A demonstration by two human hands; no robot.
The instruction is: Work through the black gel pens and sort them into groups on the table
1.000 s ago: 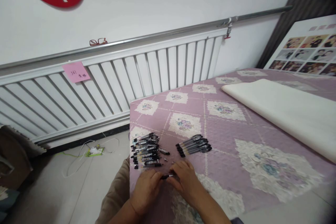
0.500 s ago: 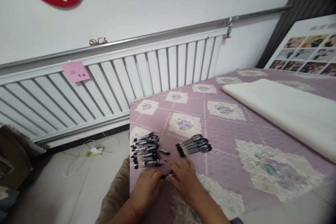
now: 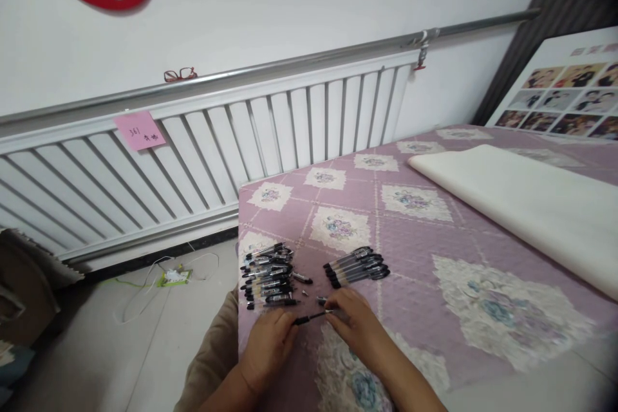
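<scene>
My left hand (image 3: pixel 270 342) is closed on the black grip end of a pen (image 3: pixel 303 320). From it a thin dark shaft, seemingly the refill, runs to my right hand (image 3: pixel 356 317), whose fingers pinch its far end, with a clear barrel-like piece partly hidden there. A dark pen part (image 3: pixel 321 300) shows just beyond my right fingertips; whether it is held or lies on the cloth I cannot tell. A heap of black-capped pens (image 3: pixel 268 277) lies past my left hand. Several pens in a tidy row (image 3: pixel 357 268) lie beyond my right hand. A tiny tip (image 3: pixel 304 293) rests between.
The pens lie on a purple flowered cover (image 3: pixel 410 283). At right is a folded cream sheet (image 3: pixel 521 206), with a photo board (image 3: pixel 570 93) behind it. A white radiator (image 3: pixel 290 125) runs along the wall. On the floor at left are a power strip (image 3: pixel 176 278) and cables.
My right hand has moved right, away from my left, exposing more of the thin shaft between them. A dark pen part now shows by the right fingertips. My left hand has barely moved.
</scene>
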